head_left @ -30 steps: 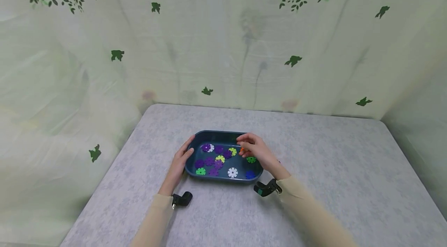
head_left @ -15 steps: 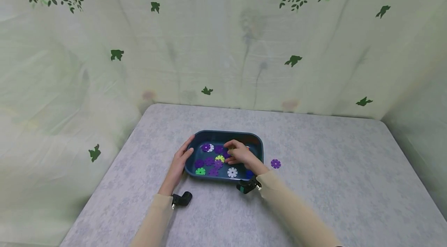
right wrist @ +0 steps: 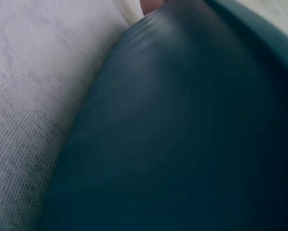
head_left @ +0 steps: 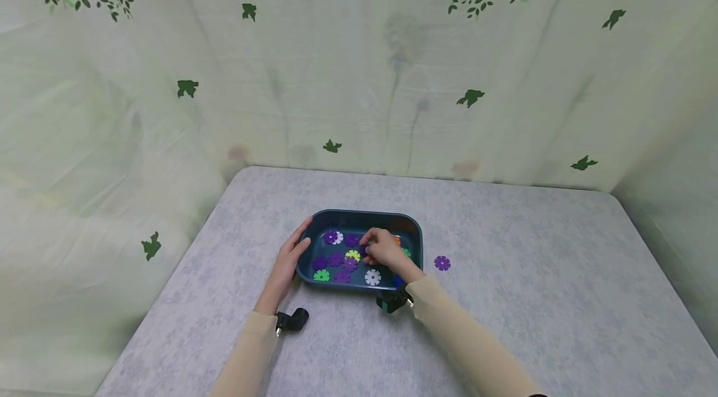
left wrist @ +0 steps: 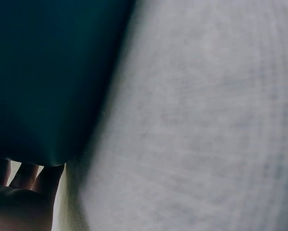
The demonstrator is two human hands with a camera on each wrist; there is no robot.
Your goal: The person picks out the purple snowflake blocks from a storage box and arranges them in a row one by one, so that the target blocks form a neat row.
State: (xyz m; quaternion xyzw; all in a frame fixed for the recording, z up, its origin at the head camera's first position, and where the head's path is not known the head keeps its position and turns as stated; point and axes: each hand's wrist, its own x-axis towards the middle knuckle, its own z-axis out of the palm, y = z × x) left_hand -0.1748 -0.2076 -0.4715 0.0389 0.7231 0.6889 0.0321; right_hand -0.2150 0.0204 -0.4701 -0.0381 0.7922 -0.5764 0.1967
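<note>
A dark blue tray (head_left: 364,288) sits on the table, with several notched plastic discs lying in it. Purple discs (head_left: 336,259), a yellow disc (head_left: 352,255), a green disc (head_left: 321,275) and a white disc (head_left: 373,277) show plainly. My left hand (head_left: 285,266) grips the tray's left end, thumb at the rim and fingers along the outer wall. Inside the tray, my right hand (head_left: 386,251) has its fingers bent down at a purple disc; whether it pinches that disc is too small to tell. An orange disc (head_left: 397,239) and another green disc (head_left: 406,252) are partly covered by this hand.
One purple disc (head_left: 442,263) lies on the grey table (head_left: 533,272) just right of the tray. Behind the table hangs a pale curtain (head_left: 359,73) with leaf prints. The tray wall fills much of the right wrist view.
My right hand has moved left within the tray, away from the orange disc to the purple one. The purple disc on the table has come into view. The left hand stays put.
</note>
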